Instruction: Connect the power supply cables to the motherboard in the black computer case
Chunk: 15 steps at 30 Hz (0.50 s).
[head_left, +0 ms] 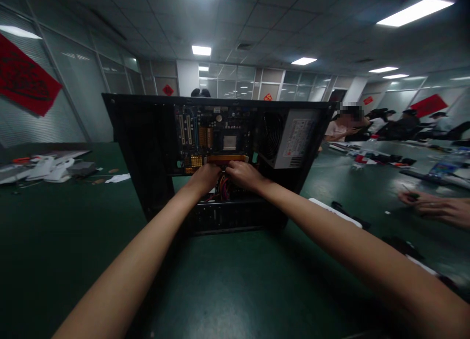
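Note:
An open black computer case (216, 100) stands upright on the green table, its inside facing me. The motherboard (235, 123) shows a bare square processor area. At its lower edge lie orange memory slots (229, 158). My left hand (206, 177) and my right hand (245, 175) are close together just below these slots, fingers bent and closed. What they pinch, if anything, is hidden by the fingers. A bundle of coloured wires (223, 187) hangs between and below the hands. The power supply (293, 138) with its fan sits at the case's upper right.
On the green table (227, 280), white packaging and a grey piece (82, 168) lie at left. A white-edged flat item (336, 211) and black cables lie to the right. Another person's hands (436, 206) work at the right edge; other people sit farther back.

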### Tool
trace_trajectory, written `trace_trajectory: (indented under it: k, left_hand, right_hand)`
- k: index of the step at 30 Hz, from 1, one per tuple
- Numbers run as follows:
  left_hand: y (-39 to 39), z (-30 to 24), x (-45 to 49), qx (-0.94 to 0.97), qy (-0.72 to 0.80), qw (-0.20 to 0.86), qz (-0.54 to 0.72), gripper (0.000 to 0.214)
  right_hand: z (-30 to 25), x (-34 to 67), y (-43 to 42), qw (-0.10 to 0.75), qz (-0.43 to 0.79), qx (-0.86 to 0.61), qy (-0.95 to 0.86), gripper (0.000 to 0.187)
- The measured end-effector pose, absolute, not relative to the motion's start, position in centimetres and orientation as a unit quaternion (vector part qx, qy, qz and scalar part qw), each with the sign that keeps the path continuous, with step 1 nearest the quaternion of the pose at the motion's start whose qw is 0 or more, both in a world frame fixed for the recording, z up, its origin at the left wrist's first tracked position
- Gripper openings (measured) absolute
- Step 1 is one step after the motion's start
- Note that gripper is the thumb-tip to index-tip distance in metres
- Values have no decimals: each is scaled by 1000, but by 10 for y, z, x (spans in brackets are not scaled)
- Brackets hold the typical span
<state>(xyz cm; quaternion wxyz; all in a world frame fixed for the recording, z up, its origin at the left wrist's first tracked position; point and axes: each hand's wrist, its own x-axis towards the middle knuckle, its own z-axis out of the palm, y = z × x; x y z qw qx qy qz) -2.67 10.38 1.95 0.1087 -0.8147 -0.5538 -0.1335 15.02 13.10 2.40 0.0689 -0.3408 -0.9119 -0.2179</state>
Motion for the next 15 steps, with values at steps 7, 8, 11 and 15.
trace_trajectory:
  k: [7, 8, 11, 15]
  left_hand:
    - [110, 18, -30, -818, -545, 106, -147, 32]
    - [110, 18, -30, -818, -546, 106, -151, 32]
    - [110, 18, -31, -816, -546, 107, -159, 31]
    - [108, 18, -31, -813, -549, 107, -162, 31]
  right_hand:
    - [27, 149, 126, 80, -194, -389, -897, 25]
    - [27, 149, 126, 82, -188, -396, -895, 25]
    - [27, 149, 127, 86, -167, -403, -896, 23]
    - [26, 151, 130, 108, -141, -390, -903, 20]
